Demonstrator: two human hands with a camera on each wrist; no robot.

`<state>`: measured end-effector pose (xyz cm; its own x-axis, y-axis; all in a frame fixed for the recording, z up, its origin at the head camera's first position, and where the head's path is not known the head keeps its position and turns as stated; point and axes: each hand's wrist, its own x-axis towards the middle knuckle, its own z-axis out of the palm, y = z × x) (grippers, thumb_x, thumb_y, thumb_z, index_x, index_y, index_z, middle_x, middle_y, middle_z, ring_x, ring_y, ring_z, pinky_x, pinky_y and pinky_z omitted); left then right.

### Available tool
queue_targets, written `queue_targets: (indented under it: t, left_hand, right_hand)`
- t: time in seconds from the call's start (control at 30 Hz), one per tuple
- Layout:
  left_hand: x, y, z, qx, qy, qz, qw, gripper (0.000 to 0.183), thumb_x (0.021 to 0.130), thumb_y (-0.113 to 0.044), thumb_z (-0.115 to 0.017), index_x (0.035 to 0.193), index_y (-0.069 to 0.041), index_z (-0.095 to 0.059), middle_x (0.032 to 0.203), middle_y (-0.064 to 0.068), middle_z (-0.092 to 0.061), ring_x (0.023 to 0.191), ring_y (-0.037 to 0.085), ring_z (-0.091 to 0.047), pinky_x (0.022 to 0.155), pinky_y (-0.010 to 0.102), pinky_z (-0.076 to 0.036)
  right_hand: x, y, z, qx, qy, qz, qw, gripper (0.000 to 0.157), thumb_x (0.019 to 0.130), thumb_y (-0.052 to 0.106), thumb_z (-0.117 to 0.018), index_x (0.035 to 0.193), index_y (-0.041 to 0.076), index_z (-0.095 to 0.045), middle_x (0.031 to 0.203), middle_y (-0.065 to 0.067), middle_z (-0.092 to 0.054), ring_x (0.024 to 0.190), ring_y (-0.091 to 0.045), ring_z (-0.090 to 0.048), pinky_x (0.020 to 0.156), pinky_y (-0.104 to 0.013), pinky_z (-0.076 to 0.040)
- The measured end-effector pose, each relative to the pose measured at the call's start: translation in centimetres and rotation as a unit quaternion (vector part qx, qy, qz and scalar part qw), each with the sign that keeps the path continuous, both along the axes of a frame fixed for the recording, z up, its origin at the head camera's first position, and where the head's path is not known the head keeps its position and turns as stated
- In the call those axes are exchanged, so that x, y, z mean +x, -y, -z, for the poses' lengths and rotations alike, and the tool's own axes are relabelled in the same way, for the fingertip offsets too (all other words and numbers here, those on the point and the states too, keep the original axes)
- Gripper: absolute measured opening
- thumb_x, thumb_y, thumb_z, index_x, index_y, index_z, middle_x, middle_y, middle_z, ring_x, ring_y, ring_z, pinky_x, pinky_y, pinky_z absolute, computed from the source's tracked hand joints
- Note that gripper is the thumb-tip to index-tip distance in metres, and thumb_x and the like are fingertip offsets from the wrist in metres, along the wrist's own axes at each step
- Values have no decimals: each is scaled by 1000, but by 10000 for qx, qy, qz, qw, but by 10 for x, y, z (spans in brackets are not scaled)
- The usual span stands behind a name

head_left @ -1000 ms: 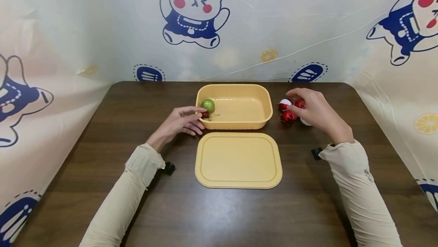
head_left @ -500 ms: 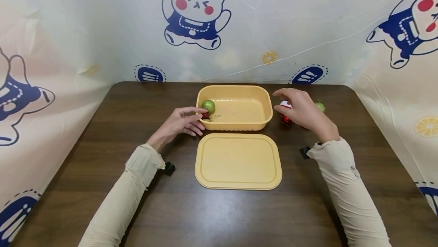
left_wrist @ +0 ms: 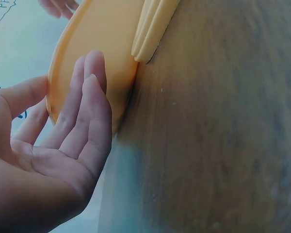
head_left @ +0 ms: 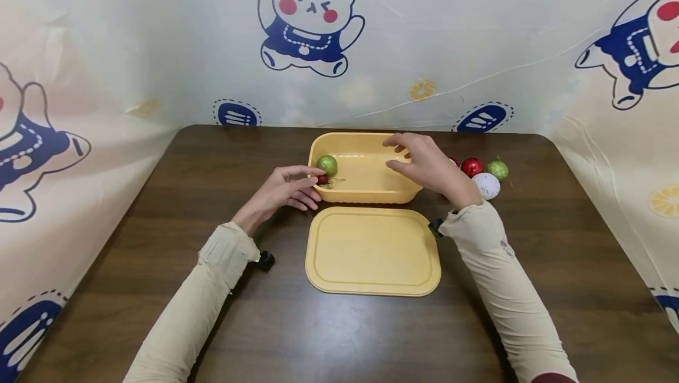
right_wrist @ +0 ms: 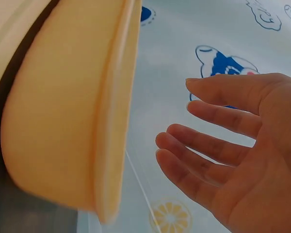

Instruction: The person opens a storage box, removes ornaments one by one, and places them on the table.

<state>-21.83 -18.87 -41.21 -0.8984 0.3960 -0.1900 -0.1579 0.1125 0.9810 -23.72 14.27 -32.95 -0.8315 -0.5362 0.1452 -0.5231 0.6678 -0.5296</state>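
A yellow rectangular box stands open on the dark wooden table. Inside its left end are a green glitter ball and a small dark red ball, the latter partly covered by fingers. My left hand grips the box's left rim, some fingers over the edge and others against the outer wall. Above the right end of the box hovers my right hand, fingers loosely bent and nothing between them; the right wrist view confirms this hand apart from the box wall.
The flat yellow lid lies in front of the box. To its right, a red ball, a green ball and a white speckled ball sit together; another red one is mostly hidden by my right hand. A printed curtain surrounds the table.
My right hand has moved left from the group of balls to above the box, uncovering the red, green and white balls. The left hand stays at the box's left rim.
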Motion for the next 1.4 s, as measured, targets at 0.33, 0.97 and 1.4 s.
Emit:
queue_targets:
  t: [0.33,0.97,1.4]
  left_hand:
    - [1,-4,1,253,-290,-201,9991,50,98,-18,-66,144,-8,-52,84,17,-71,69,26,-72,62,33,-59]
    - [1,-1,-2,714,132,33,9974,67,96,-11,-67,155,-18,-36,78,12,-72,70,22,-71,65,33,-59]
    - [1,-2,-2,694,100,154,9974,74,96,-11,-67,158,-22,-29,79,14,-73,68,23,-71,64,37,-60]
  right_hand:
    - [-8,37,14,132,100,-305,9994,39,95,15,-69,130,0,-61,129,-15,-63,113,-32,-62,95,-46,-51]
    - [-21,96,64,-80,687,-1367,9882,68,97,-3,-50,158,9,-24,161,-10,-29,149,-24,-24,122,-41,-18]
    - [-18,96,68,-268,1075,-1053,9882,40,98,13,-64,136,6,-56,136,-10,-52,124,-21,-48,105,-38,-40]
